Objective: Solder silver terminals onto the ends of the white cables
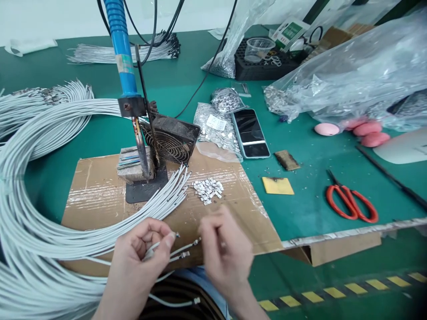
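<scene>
My left hand (142, 255) is closed in a pinch on a white cable, whose tip (177, 234) sticks out between thumb and forefinger. To its right, my right hand (228, 253) has its fingers curled together and is slightly blurred; whatever they hold, if anything, is hidden. Between and below the hands lie cable ends with small metal connectors (184, 254). A big coiled bundle of white cables (100, 238) sweeps round from the left, its ends on the cardboard (90, 182). Just beyond my right hand is a pile of small metal connectors (207, 191).
A blue-handled soldering iron (123, 58) points down in a stand beside a black fan (171, 140). To the right lie a phone (251, 132), a yellow sponge (278, 186) and red-handled scissors (350, 202). Bags of metal parts (216, 124) sit behind.
</scene>
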The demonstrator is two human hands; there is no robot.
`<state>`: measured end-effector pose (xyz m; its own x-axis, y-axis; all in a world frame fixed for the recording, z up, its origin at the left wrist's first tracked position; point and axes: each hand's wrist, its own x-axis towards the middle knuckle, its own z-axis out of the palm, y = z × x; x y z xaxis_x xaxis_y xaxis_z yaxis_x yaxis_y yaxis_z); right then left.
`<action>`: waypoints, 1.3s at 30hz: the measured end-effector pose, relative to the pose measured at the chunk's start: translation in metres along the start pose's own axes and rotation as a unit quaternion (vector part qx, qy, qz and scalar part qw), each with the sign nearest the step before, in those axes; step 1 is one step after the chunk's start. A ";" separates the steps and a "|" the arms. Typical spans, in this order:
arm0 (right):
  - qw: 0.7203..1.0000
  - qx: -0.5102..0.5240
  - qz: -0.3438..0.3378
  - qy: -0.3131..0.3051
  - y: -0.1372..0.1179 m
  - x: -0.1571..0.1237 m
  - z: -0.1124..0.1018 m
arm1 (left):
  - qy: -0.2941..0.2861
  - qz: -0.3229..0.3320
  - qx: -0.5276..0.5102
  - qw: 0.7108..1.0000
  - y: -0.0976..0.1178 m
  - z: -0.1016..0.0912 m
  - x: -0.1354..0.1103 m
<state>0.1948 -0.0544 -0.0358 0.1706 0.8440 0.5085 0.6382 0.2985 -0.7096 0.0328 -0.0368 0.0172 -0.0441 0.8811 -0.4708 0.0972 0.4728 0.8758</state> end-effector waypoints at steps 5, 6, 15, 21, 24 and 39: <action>0.991 -0.106 0.077 0.007 0.040 0.015 -0.020 | 0.032 -0.004 -0.048 0.998 -0.002 -0.010 0.010; 0.990 -0.123 0.074 -0.002 0.045 0.016 -0.019 | 0.038 -0.004 -0.055 0.998 -0.002 -0.010 0.011; 0.986 -0.158 -0.003 -0.058 0.046 0.000 -0.014 | 0.062 0.000 -0.053 0.997 0.002 -0.003 0.007; 0.985 -0.153 -0.050 -0.066 0.046 0.002 -0.017 | 0.067 0.034 -0.039 0.996 -0.004 -0.005 0.008; 0.988 -0.142 -0.032 -0.057 0.047 0.005 -0.014 | 0.036 0.041 -0.025 0.998 -0.007 -0.008 0.009; 0.909 0.340 0.232 -0.063 -0.012 -0.002 0.000 | 0.057 -0.001 -0.050 0.997 0.006 0.002 0.000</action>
<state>0.1869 -0.0594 -0.0280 0.1876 0.9811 0.0483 -0.0989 0.0678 -0.9928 0.0350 -0.0343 0.0227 -0.1572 0.8727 -0.4623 -0.0015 0.4679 0.8838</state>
